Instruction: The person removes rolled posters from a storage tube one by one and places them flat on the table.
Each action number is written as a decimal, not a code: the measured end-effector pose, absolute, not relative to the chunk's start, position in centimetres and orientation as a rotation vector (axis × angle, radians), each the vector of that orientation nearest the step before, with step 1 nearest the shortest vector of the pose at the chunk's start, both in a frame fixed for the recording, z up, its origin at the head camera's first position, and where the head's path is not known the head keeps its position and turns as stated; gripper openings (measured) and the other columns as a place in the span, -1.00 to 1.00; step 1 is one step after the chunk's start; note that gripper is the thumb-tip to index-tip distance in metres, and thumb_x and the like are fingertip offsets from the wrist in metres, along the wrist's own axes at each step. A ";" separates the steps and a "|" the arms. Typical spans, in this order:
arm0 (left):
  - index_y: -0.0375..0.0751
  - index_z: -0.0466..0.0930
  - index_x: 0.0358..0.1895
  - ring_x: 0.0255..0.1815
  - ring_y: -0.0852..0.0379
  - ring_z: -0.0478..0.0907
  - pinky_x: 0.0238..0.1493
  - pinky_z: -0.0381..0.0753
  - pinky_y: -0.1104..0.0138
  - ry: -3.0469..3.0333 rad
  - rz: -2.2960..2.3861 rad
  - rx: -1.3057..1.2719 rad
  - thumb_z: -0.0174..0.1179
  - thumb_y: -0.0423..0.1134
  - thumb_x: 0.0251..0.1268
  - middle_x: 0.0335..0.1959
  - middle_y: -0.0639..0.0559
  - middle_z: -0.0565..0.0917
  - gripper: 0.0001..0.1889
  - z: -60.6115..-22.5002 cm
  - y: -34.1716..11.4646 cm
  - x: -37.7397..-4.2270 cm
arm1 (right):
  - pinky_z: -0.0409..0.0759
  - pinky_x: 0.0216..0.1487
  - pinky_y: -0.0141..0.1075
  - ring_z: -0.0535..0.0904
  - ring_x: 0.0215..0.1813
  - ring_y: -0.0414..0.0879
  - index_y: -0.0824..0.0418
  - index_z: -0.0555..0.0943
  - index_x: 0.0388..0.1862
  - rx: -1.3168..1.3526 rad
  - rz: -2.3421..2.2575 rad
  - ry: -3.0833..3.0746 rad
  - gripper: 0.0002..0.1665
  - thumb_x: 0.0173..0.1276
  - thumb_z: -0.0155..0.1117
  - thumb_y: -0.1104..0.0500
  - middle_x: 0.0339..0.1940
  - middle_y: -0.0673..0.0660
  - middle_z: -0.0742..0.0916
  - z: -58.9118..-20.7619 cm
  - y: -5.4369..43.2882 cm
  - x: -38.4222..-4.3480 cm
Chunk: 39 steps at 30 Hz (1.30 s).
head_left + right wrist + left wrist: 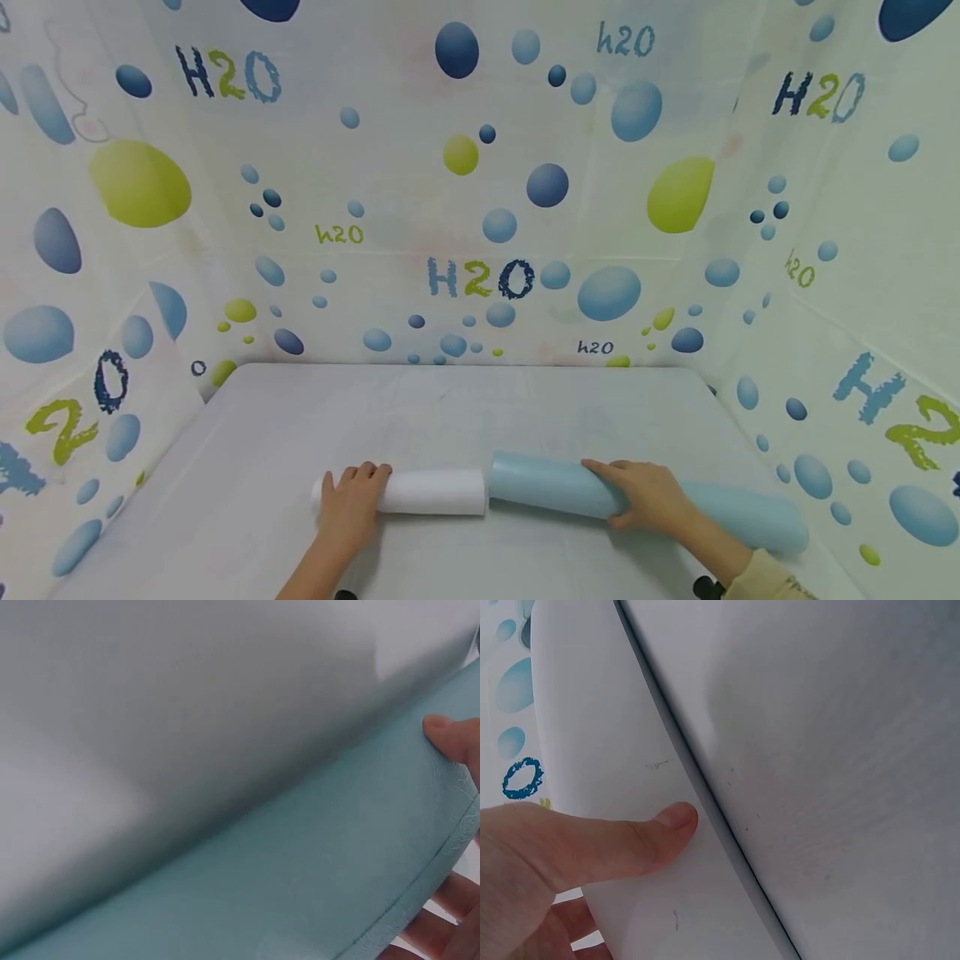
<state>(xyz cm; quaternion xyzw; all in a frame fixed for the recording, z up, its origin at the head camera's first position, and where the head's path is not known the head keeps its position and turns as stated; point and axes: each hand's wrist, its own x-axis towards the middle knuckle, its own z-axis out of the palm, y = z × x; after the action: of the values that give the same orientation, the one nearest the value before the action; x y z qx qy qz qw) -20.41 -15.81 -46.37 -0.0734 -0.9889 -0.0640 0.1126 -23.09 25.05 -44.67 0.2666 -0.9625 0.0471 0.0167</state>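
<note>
A smooth white roll (438, 492) lies crosswise on the table, left of centre. My left hand (349, 502) grips its left part from above; in the left wrist view the thumb (649, 844) lies along the near side while the other fingers reach round the far side. To the right, a longer light blue roll (551, 483) slants toward the near right, its left end right at the white roll's end. My right hand (647, 497) holds it near the middle. The right wrist view shows the thumb (450, 739) on one side, fingers on the other, and a frayed seam along the roll (300, 862).
A white sheet covers the table (450, 408). Behind and at both sides hangs a curtain (390, 167) printed with blue and green drops and H2O lettering. Small dark round objects (707, 587) show at the bottom edge.
</note>
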 end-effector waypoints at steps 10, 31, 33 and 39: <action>-0.22 0.53 -0.07 -0.07 -0.22 0.48 -0.02 0.23 -0.31 -2.873 -0.174 -0.247 0.47 -0.43 -0.32 -0.16 -0.15 0.58 -0.44 -46.5 -15.5 -20.3 | 0.52 -0.25 0.00 0.58 -0.24 0.04 0.18 0.41 0.22 0.712 0.207 -3.130 -0.06 -0.20 0.53 -0.06 -0.21 0.18 0.66 -43.7 24.9 -23.7; -0.22 0.54 -0.09 -0.09 -0.22 0.50 -0.04 0.24 -0.32 -2.846 -0.195 -0.254 0.48 -0.44 -0.36 -0.18 -0.15 0.59 -0.44 -46.6 -15.0 -20.3 | 0.52 -0.19 0.09 0.54 -0.09 0.19 0.36 0.34 0.22 0.366 0.541 -3.318 -0.06 -0.06 0.44 -0.10 -0.05 0.35 0.58 -42.8 25.6 -24.2; -0.21 0.54 -0.09 -0.09 -0.22 0.50 -0.04 0.24 -0.32 -2.852 -0.193 -0.253 0.48 -0.44 -0.35 -0.18 -0.15 0.59 -0.44 -46.6 -14.9 -20.3 | 0.56 -0.29 0.06 0.54 -0.10 0.21 0.41 0.33 0.21 0.320 0.601 -3.326 -0.05 -0.04 0.43 -0.11 -0.04 0.41 0.56 -42.9 26.1 -24.4; -0.21 0.54 -0.08 -0.08 -0.22 0.49 -0.02 0.23 -0.31 -2.869 -0.184 -0.247 0.47 -0.44 -0.34 -0.17 -0.14 0.59 -0.44 -46.7 -14.9 -20.4 | 0.57 -0.53 0.06 0.55 -0.15 0.25 0.50 0.27 0.21 0.114 0.744 -3.347 0.01 0.00 0.39 -0.16 -0.03 0.50 0.51 -43.1 27.4 -24.8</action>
<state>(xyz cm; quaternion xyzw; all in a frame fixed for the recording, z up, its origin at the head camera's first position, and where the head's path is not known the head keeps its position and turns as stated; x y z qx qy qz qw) -20.40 -14.90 -46.75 -0.0851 -0.9861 -0.0632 0.1279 -24.77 27.44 -43.11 0.0329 -0.9654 0.2147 -0.1441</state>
